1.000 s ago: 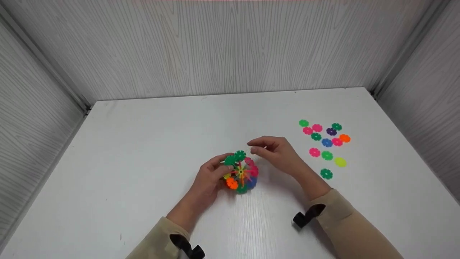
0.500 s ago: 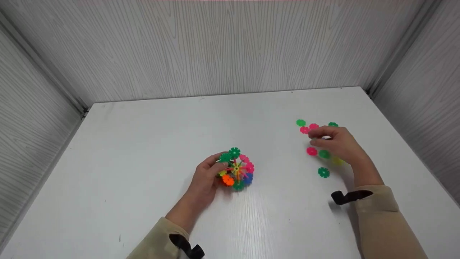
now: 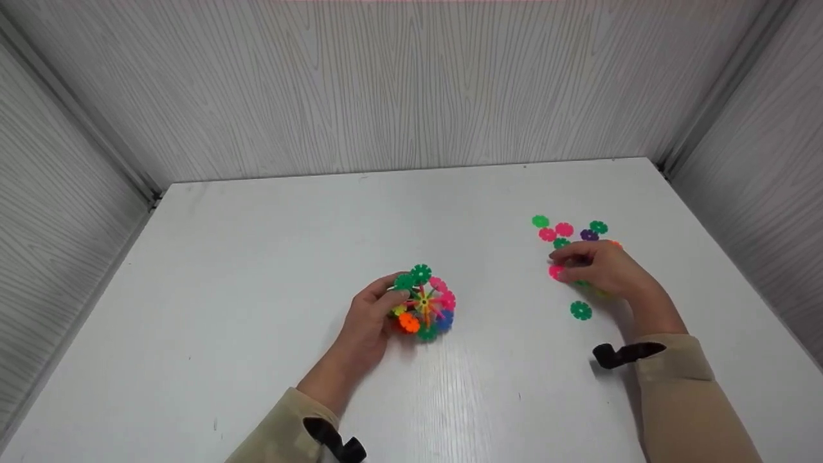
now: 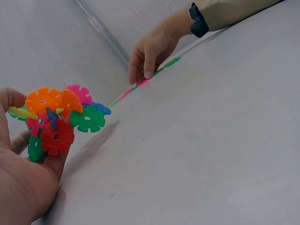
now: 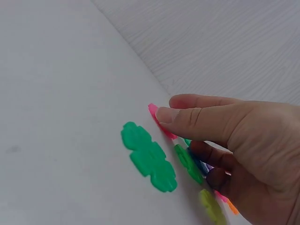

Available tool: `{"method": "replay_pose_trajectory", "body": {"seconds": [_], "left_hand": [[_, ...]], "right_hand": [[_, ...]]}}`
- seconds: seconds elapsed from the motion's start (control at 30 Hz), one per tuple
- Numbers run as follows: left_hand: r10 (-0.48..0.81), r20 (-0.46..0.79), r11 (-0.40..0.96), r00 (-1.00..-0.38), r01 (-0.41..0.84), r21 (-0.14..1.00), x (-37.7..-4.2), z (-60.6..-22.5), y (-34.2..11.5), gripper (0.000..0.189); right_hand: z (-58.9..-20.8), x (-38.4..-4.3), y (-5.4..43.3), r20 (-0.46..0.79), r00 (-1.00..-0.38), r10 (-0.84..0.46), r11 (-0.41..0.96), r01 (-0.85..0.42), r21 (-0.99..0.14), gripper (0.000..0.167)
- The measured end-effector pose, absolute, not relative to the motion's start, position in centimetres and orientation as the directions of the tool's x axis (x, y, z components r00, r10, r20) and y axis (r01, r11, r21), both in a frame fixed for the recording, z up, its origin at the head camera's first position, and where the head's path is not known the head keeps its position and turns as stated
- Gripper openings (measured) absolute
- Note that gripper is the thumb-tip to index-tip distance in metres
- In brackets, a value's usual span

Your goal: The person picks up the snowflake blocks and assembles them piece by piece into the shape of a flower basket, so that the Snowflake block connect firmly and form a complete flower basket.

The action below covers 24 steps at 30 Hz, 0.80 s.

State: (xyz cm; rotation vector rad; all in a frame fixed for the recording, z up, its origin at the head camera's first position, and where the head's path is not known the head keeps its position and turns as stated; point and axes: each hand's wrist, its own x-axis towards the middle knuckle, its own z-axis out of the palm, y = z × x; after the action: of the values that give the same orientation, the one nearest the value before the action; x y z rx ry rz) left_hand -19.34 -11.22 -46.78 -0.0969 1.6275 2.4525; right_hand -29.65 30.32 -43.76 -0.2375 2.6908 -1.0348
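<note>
My left hand (image 3: 370, 321) holds a round cluster of interlocked plastic snowflake discs (image 3: 424, 302), thumb on its near left side. In the left wrist view, the cluster (image 4: 56, 122) shows orange, red, green, pink, blue and yellow discs, tilted at several angles. To the right, my right hand (image 3: 607, 267) reaches down over loose discs, thumb and forefinger apart. Its thumb tip overlaps a pink snowflake disc (image 5: 159, 122) that lies at the table surface. Beside that disc lie a green disc (image 5: 149, 157) and a yellow disc (image 5: 212, 206). The hand hides part of the loose discs in the head view.
More loose discs lie just beyond the right hand, among them a light green disc (image 3: 540, 221), a purple disc (image 3: 589, 235) and a dark green disc (image 3: 598, 227). A separate green disc (image 3: 581, 310) is nearer me. Wood-grain panels (image 3: 411, 90) surround the white table (image 3: 257, 257).
My right hand has gone from beside the cluster out to the loose discs, then slightly nearer me to the pink disc. The left hand keeps holding the cluster, nearly still.
</note>
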Motion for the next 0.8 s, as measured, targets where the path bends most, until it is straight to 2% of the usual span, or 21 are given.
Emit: {"method": "replay_pose_trajectory", "body": {"seconds": [0.2,0.5,0.6,0.8], "left_hand": [[0.125,-0.159,-0.388,-0.979,-0.196,0.901,-19.4,-46.7,-11.2,0.042],[0.128,-0.155,-0.398,-0.98,-0.194,0.897,-19.5,-46.6,-11.1,0.045],[0.132,-0.151,-0.391,-0.98,-0.191,0.9,-19.5,-46.6,-11.2,0.046],[0.145,-0.151,-0.37,-0.978,-0.195,0.908,-19.2,-46.4,-11.2,0.049]], "right_hand": [[-43.6,-29.8,29.3,-0.172,-0.957,-0.233,0.719,-0.05,-0.693,0.035],[-42.6,-29.5,25.8,-0.124,-0.951,-0.284,0.688,-0.112,-0.717,0.015],[-41.9,-29.0,23.0,-0.069,-0.934,-0.349,0.616,-0.174,-0.768,0.013],[-41.1,-27.7,16.7,0.084,-0.859,-0.505,0.407,-0.323,-0.854,0.012]]}}
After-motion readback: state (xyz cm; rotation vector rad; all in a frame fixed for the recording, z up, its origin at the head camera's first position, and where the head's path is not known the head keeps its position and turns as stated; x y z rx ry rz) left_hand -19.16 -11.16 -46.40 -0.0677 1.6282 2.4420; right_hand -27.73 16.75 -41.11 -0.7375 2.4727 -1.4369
